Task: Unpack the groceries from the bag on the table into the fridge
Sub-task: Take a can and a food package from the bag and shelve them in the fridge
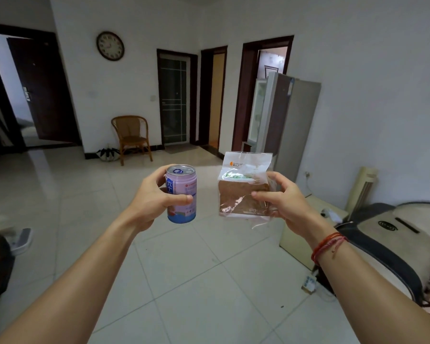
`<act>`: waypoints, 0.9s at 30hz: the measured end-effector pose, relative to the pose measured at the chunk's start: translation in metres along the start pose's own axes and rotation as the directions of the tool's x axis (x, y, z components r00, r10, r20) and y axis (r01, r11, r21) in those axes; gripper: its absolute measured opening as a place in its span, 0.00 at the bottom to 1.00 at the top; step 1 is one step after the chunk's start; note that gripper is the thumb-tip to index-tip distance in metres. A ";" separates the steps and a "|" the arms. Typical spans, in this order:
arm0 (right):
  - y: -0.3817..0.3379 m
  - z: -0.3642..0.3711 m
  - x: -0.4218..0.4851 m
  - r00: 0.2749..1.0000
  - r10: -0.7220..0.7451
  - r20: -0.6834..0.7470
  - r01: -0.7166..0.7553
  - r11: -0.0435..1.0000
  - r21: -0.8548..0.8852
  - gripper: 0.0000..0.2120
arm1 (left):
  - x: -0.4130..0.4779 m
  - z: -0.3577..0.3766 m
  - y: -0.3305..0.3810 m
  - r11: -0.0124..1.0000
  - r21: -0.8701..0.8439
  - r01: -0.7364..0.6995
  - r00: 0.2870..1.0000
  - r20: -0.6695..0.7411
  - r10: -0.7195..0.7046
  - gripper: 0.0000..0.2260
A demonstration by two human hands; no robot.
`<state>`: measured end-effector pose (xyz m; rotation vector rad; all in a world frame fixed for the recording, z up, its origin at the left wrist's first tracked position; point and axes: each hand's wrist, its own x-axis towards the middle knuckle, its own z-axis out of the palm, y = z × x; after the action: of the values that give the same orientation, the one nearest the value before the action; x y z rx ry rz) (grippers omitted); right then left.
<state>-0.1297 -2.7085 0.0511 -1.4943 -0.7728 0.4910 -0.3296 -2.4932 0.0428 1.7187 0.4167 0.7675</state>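
can point(181, 194) left, bread bag point(243, 192) right

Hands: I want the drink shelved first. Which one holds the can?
The left hand, gripping the purple can upright; the right hand holds bagged bread.

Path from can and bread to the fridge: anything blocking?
Nothing visible. Left hand holds the can, right hand the bread bag; bare tile floor runs to the fridge, door open. A low cream cabinet sits right of the path.

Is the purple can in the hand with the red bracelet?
No, the left hand grips the purple can, while the right hand, above the red bracelet, holds the bagged bread.
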 end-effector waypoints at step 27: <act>0.078 0.022 0.468 0.996 0.063 -0.057 -0.060 0.997 0.058 0.23 | 0.465 -0.033 -0.148 0.999 0.034 0.006 0.999 0.032 -0.007 0.34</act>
<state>0.1844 -2.3526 0.0430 -1.4775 -0.6634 0.5086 0.0012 -2.1331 0.0355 1.7578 0.4158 0.7310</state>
